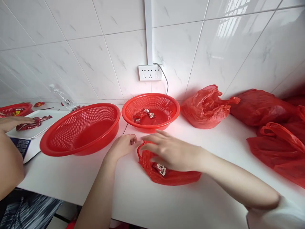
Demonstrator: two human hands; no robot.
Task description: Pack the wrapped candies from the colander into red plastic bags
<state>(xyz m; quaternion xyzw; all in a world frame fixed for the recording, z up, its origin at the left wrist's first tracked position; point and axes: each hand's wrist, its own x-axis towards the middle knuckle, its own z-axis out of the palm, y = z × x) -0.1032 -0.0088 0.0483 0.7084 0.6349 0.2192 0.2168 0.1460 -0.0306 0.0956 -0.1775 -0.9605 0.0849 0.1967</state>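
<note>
A red plastic bag point(176, 178) lies on the white table in front of me, its mouth open and a handle loop standing up at its left side. Inside it shows a small packet point(160, 168) with white and dark lettering. My left hand point(125, 144) is at the bag's left edge, fingers curled, with the fingertips at the handle loop. Over the bag's mouth, my right hand point(169, 151) has its fingers spread and holds nothing that I can see; it is slightly blurred and hides part of the bag. A red mesh basket point(151, 128) just behind holds several small packets point(144, 113).
A larger red basket point(95, 144) stands tilted at left. Filled red bags point(205, 108) line the right side. Farther left, another person's hand point(16, 122) touches red packets point(35, 122) on a white tray point(53, 117). A power strip point(150, 73) is on the tiled wall.
</note>
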